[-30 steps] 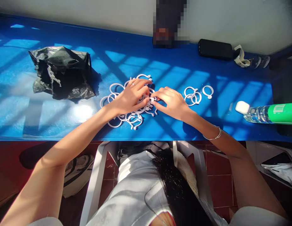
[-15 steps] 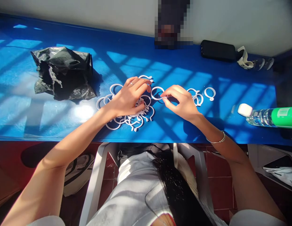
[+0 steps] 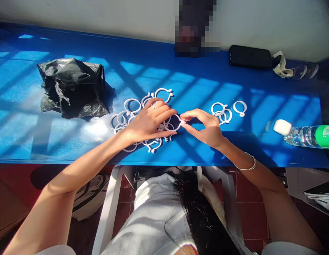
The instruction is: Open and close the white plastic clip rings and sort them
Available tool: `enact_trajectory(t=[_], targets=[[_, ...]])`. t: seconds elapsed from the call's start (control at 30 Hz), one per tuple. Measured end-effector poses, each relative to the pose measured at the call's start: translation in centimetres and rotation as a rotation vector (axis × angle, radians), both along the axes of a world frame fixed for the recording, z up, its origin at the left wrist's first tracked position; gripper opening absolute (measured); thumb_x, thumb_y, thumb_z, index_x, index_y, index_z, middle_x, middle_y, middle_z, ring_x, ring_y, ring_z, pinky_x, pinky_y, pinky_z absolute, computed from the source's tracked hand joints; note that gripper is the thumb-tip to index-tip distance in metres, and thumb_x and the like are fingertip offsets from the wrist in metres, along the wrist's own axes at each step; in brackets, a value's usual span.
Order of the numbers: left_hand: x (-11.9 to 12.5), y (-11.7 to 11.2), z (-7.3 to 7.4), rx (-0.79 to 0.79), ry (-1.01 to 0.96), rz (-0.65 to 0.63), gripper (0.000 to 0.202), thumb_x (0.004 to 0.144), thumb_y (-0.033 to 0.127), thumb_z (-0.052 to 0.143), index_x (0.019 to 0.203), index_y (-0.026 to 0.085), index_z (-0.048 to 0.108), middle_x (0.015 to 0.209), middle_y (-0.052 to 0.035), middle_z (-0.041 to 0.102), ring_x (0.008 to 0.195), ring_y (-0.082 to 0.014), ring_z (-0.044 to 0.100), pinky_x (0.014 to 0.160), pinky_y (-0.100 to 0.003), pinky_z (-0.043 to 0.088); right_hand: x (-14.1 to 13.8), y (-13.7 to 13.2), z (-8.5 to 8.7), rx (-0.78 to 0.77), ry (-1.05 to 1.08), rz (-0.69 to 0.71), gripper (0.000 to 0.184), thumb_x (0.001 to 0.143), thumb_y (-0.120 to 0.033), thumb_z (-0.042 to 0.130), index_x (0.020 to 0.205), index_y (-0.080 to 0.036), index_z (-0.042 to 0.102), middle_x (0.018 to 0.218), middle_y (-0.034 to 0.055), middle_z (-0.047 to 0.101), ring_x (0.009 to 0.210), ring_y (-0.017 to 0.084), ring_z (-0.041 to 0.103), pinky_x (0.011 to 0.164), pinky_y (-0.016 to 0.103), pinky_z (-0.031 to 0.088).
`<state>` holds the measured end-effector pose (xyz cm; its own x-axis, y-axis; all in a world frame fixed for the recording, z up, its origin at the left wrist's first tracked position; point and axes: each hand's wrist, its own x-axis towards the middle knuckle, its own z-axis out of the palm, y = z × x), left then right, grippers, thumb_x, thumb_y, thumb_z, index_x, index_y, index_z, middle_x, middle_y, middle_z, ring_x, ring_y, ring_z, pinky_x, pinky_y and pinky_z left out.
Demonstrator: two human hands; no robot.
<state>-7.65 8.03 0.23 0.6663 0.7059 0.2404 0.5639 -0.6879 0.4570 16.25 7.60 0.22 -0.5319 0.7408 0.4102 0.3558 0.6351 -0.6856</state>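
Note:
A heap of white plastic rings (image 3: pixel 132 117) lies on the blue table (image 3: pixel 180 81). My left hand (image 3: pixel 151 120) and my right hand (image 3: pixel 207 127) meet just right of the heap and both pinch one white ring (image 3: pixel 177 122) between fingertips, close above the table. My left hand covers part of the heap and wears a thin finger ring. My right wrist wears a bracelet. A small separate group of rings (image 3: pixel 221 112) lies to the right of my right hand, with a single ring (image 3: pixel 240 107) beside it.
A crumpled black plastic bag (image 3: pixel 71 86) sits at the left. A water bottle with a green label (image 3: pixel 307 136) lies at the right edge. A black case (image 3: pixel 249 56) and a watch (image 3: pixel 282 67) rest by the back wall. A white chair is under me.
My right hand lifted one ring out of the heap, held it up alone, then brought it back down to my left hand, which now grips it too.

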Motion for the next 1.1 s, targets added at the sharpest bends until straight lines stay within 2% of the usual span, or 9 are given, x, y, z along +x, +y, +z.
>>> enact_trajectory(t=[0.17,0.5,0.67,0.9,1.0,1.1], targets=[[0.13,-0.18,0.02,0.013,-0.02,-0.02,0.044,0.095,0.053,0.053,0.119,0.016,0.062,0.098,-0.0079,0.064,0.099,-0.0249,0.058,0.101,-0.047,0.042,-0.19,-0.37,-0.62,-0.085,0.087,-0.027,0.008,0.096,-0.026,0.065,0.101,-0.022,0.069,0.093,0.003,0.074,0.078,0.017,0.07,0.071,0.029,0.061],[0.46,-0.55,0.24,-0.011,-0.088,-0.036,0.039,0.093,0.047,0.058,0.115,0.016,0.064,0.084,-0.0051,0.065,0.087,-0.022,0.06,0.091,-0.04,0.046,-0.4,-0.28,-0.7,-0.019,0.21,0.003,0.005,0.092,-0.019,0.069,0.091,-0.023,0.071,0.094,0.0009,0.077,0.085,0.019,0.073,0.079,0.032,0.061],[0.5,-0.57,0.18,0.021,-0.085,-0.024,0.042,0.092,0.051,0.058,0.114,0.017,0.065,0.085,-0.0053,0.065,0.083,-0.0213,0.06,0.088,-0.04,0.046,-0.53,-0.39,-0.65,-0.011,0.241,-0.012,0.007,0.091,-0.016,0.07,0.088,-0.022,0.072,0.091,0.0005,0.077,0.083,0.018,0.073,0.077,0.031,0.06],[0.61,-0.59,0.09,0.0,-0.091,-0.013,0.041,0.091,0.052,0.059,0.113,0.018,0.066,0.081,-0.0042,0.064,0.082,-0.0217,0.06,0.089,-0.041,0.046,-0.64,-0.48,-0.75,-0.058,0.247,-0.058,0.011,0.09,-0.022,0.071,0.08,-0.022,0.071,0.085,0.0002,0.076,0.078,0.018,0.072,0.073,0.031,0.06],[0.69,-0.54,-0.03,-0.037,-0.092,0.009,0.039,0.092,0.049,0.06,0.115,0.018,0.065,0.084,-0.005,0.065,0.086,-0.0225,0.06,0.089,-0.041,0.046,-0.68,-0.37,-0.79,-0.076,0.218,-0.082,0.01,0.092,-0.025,0.07,0.082,-0.023,0.07,0.086,0.0002,0.076,0.079,0.019,0.072,0.074,0.032,0.06],[0.72,-0.41,-0.03,-0.066,-0.089,0.046,0.047,0.091,0.049,0.062,0.127,0.018,0.059,0.1,-0.0086,0.067,0.097,-0.0253,0.061,0.092,-0.042,0.047,-0.29,0.19,-0.61,-0.047,0.17,-0.081,0.005,0.093,-0.026,0.068,0.088,-0.024,0.069,0.087,0.0002,0.075,0.08,0.019,0.071,0.074,0.033,0.06]])
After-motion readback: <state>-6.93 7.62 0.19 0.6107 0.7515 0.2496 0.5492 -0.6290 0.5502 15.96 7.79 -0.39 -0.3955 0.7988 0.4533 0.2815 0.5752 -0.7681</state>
